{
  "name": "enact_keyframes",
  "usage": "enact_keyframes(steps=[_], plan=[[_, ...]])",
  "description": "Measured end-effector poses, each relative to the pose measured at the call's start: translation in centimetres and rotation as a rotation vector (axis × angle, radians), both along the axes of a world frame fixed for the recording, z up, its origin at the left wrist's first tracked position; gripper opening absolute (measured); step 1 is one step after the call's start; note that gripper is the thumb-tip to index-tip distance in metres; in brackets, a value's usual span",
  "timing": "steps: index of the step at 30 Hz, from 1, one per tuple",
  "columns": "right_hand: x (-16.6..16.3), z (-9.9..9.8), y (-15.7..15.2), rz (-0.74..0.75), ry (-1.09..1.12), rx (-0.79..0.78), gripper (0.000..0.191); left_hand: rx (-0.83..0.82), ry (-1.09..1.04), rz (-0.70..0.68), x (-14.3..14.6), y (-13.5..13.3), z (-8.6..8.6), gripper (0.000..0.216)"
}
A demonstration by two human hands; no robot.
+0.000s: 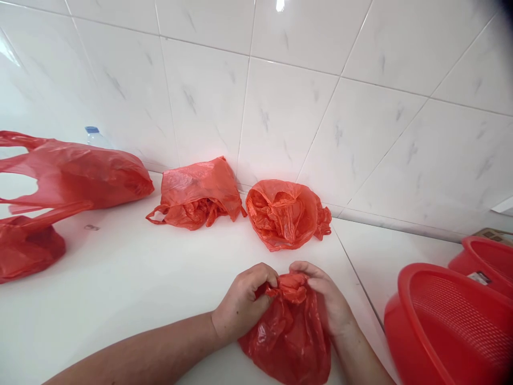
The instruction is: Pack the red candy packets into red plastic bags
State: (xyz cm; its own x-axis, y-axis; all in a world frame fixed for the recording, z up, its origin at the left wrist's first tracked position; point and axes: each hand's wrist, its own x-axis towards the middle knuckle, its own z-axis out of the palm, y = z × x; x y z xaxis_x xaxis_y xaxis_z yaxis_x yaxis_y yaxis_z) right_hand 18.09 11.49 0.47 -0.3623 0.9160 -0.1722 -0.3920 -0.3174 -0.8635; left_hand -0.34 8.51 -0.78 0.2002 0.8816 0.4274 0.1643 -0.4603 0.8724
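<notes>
A red plastic bag (290, 342) lies on the white table in front of me, its gathered top bunched between both hands. My left hand (250, 299) is closed on the left side of the bunched top, fingers curled and thumb pressed in. On the other side, my right hand (326, 299) curves around the bag, with fingers bent over the top edge and the thumb side partly hidden. What the bag contains cannot be made out. Just beyond my hands sits an opened-out red bag (282, 211) stuffed with crumpled red plastic.
Another red bag (200, 187) of crumpled bags leans near the tiled wall (208, 96). Farther left lie a long filled red bag (100, 174), a smaller red bag (28, 248) and a blue-capped bottle (94, 136). Red perforated baskets (414, 315) stand at the right.
</notes>
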Motion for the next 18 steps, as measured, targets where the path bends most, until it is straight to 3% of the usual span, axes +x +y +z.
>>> enact_keyframes(steps=[4, 9, 12, 18], plan=[[1.4, -0.8, 1.3, -0.152, -0.115, 0.085, 0.020, 0.058, 0.033, 0.027, -0.2, -0.2, 0.1, 0.024], [3.5, -2.8, 3.5, -0.462, -0.782, 0.415, 0.017, 0.216, 0.179, 0.020, -0.2, -0.8, 0.6, 0.013], [4.6, -3.5, 4.3, -0.545, -0.914, 0.450, 0.021, 0.335, 0.247, -0.085, 0.2, -1.6, 1.2, 0.015], [5.0, -3.7, 4.5, -0.546, -0.965, 0.412, 0.023, 0.443, 0.305, -0.379, 0.9, -3.9, 2.6, 0.018]])
